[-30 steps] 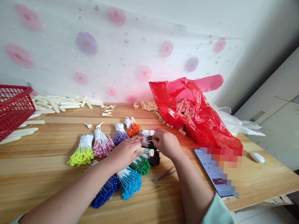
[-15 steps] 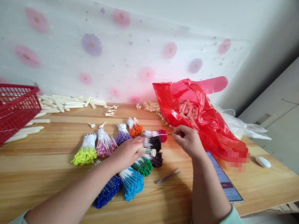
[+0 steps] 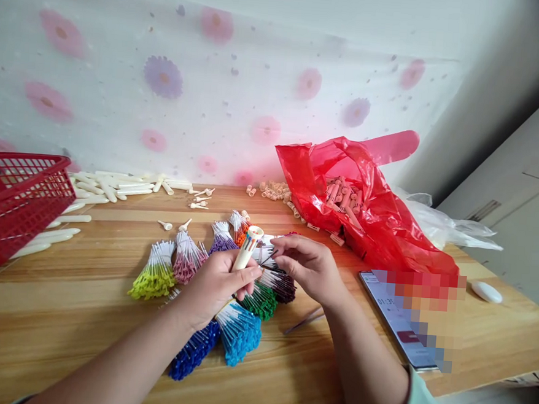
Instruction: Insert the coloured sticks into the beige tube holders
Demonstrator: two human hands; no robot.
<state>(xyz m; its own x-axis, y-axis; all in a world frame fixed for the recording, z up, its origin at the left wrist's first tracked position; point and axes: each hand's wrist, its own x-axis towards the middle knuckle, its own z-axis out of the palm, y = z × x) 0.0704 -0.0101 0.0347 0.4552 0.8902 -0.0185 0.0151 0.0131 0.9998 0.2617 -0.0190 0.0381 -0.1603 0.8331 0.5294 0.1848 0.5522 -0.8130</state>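
My left hand (image 3: 215,287) is closed around a cream multicolour pen barrel (image 3: 246,249), tilted upward, with coloured slots or sliders near its open top. My right hand (image 3: 315,271) pinches a thin dark pen refill (image 3: 269,258) just right of the barrel, its lower end near my left fingertips. Around and beneath my hands lie bundles of refills: yellow (image 3: 153,277), pink (image 3: 188,261), purple (image 3: 223,238), orange (image 3: 240,226), green (image 3: 261,300), dark brown (image 3: 282,285), light blue (image 3: 240,335) and dark blue (image 3: 194,350). My hands partly cover other bundles.
A red basket (image 3: 24,209) stands at left beside white pen tubes (image 3: 123,187). A red plastic bag (image 3: 378,225) holds pink slotted parts (image 3: 344,195), with cream slotted pieces (image 3: 273,191) nearby. A phone (image 3: 393,315) and white oval object (image 3: 486,291) lie at right.
My right hand has moved left and down from the bag side, bringing the refill toward the barrel. My left hand has turned the barrel from lying sideways to pointing upward.
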